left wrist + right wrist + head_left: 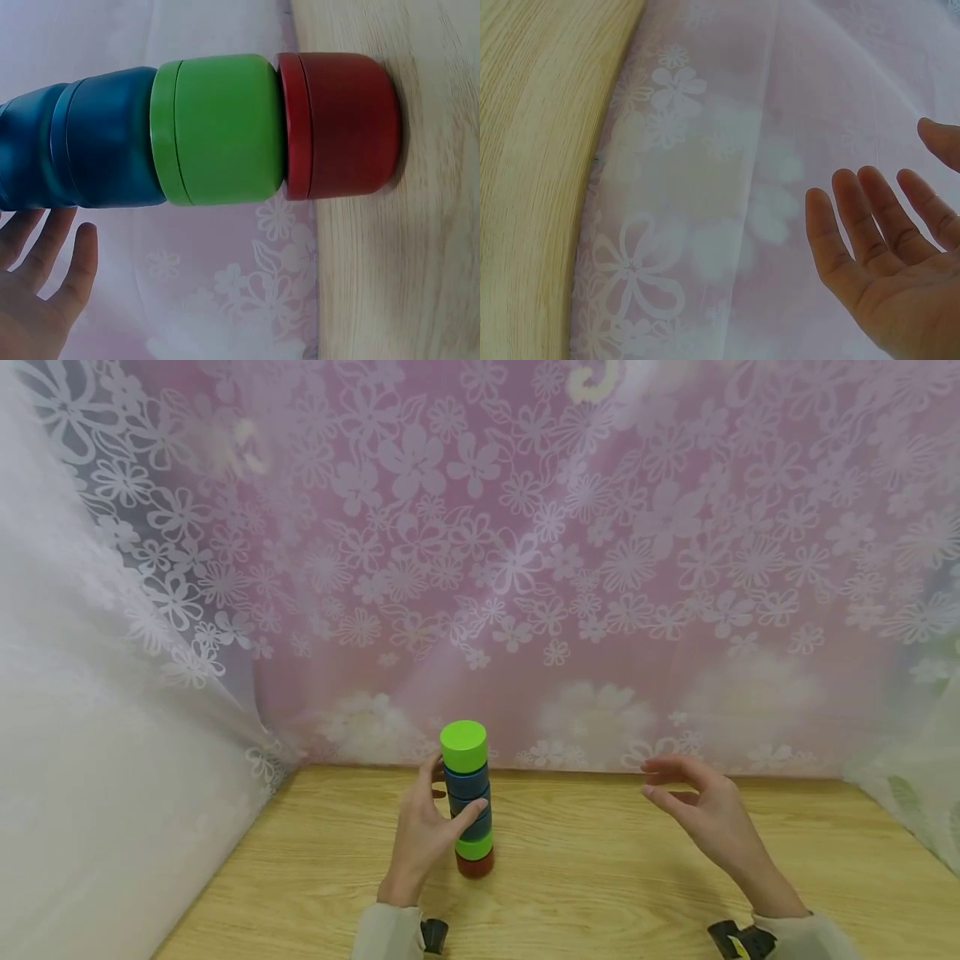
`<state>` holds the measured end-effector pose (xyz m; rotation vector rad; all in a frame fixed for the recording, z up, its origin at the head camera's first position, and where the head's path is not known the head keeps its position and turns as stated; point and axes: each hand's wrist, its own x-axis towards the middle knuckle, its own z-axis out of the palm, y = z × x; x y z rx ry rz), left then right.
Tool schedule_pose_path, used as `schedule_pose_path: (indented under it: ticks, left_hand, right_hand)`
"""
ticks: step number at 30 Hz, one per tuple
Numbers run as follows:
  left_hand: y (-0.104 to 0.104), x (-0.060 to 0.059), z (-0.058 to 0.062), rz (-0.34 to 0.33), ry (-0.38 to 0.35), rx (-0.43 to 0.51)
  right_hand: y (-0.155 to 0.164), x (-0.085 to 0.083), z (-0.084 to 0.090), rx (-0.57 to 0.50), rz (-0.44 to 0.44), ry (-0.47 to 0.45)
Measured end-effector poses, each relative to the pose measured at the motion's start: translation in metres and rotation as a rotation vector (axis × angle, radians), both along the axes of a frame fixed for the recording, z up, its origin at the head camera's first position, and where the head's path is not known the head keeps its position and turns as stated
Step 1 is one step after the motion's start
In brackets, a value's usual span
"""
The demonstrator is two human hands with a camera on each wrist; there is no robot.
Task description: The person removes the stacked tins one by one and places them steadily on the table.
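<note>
A stack of round, lidded tins stands upright on the table in the head view. Its top tin is lime green; below come blue tins, another green one, and a red tin at the bottom on the wood. My left hand holds the stack at the blue tins, thumb across the front and fingers on the far side, partly hidden. Well to the right of the stack, my right hand hovers above the table holding nothing, its fingers loosely bent and apart from the thumb.
The wooden table runs back to a pink, flower-patterned curtain. A white curtain hangs along the left side, and pale cloth borders the right. Black straps with small devices sit at the wrists.
</note>
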<state>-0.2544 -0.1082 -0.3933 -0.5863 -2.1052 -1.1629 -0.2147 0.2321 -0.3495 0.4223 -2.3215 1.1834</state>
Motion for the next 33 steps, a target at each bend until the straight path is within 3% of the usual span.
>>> schedule_pose_path:
  ticks: [20,33]
  left_hand:
    - [0.000,-0.004,-0.004,-0.009,-0.026,0.019]
    - [0.000,-0.004,-0.002,-0.014,-0.030,0.015]
  right_hand:
    - [-0.030,-0.013,0.001,-0.062,0.069,0.031]
    - [-0.064,-0.018,0.015,-0.142,0.148,0.055]
